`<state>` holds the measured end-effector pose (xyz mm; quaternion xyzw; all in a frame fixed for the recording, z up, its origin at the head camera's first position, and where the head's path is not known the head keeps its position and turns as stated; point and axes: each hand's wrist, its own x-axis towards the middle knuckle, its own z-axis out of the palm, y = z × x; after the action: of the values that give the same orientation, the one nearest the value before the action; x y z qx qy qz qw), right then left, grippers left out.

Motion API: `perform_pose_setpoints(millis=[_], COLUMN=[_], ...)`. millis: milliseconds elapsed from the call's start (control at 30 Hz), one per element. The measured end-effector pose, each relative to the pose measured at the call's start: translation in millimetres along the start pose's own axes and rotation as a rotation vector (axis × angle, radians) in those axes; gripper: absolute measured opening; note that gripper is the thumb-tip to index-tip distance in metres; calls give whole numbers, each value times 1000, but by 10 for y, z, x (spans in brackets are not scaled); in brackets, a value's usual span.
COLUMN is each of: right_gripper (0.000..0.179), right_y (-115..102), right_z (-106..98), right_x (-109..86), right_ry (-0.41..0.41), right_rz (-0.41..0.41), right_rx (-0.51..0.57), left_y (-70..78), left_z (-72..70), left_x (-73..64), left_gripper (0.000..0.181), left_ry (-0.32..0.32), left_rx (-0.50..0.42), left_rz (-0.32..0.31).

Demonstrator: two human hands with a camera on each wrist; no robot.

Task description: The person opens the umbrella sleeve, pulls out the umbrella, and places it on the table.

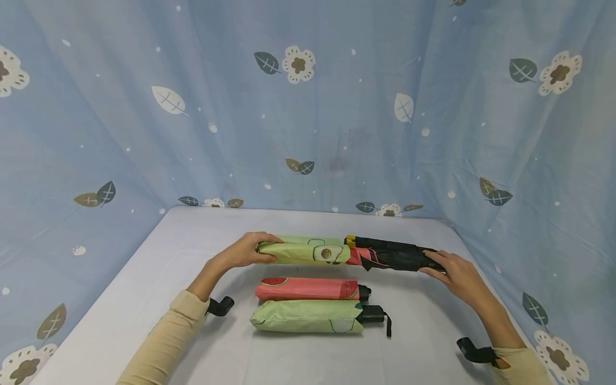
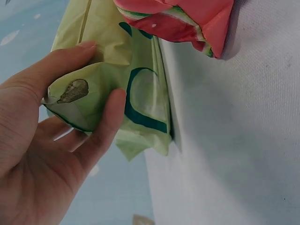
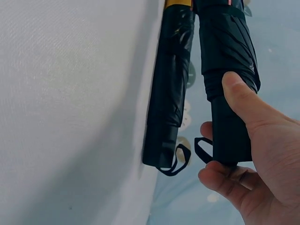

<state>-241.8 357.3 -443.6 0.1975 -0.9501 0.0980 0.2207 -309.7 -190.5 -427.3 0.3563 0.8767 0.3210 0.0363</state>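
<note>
My left hand [image 1: 245, 250] grips the left end of a folded light-green umbrella [image 1: 298, 253] with an avocado print, thumb on one side and fingers on the other. On the right, my right hand [image 1: 454, 272] holds a folded black umbrella [image 1: 399, 259] by its handle end; a wrist strap loop shows in the right wrist view. The two held umbrellas lie in one line, meeting at a red section [image 1: 355, 255]; the exact joint is unclear. Just behind them are another green umbrella [image 1: 308, 240], partly hidden, and a black umbrella [image 1: 380, 244] with a yellow end.
Nearer on the white table [image 1: 308, 358], a red watermelon-print umbrella [image 1: 305, 289] lies parallel to a green umbrella [image 1: 308, 316] with a black handle and strap. Blue patterned curtains [image 1: 308, 133] enclose the back and sides. Black camera mounts [image 1: 221, 306] sit at both wrists.
</note>
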Motion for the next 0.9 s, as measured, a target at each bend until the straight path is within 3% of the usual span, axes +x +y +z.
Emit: perform_pose_setpoints(millis=[233, 900], right_gripper=[54, 52], right_y=[40, 117], right_z=[-12, -92], right_x=[-29, -102], right_ry=[-38, -9], right_rz=[55, 28], right_rx=[-3, 3], left_y=[-35, -49], left_z=[2, 44], left_x=[6, -7], left_gripper=[47, 45], left_ry=[1, 15], left_rx=[10, 27], left_rz=[-10, -7])
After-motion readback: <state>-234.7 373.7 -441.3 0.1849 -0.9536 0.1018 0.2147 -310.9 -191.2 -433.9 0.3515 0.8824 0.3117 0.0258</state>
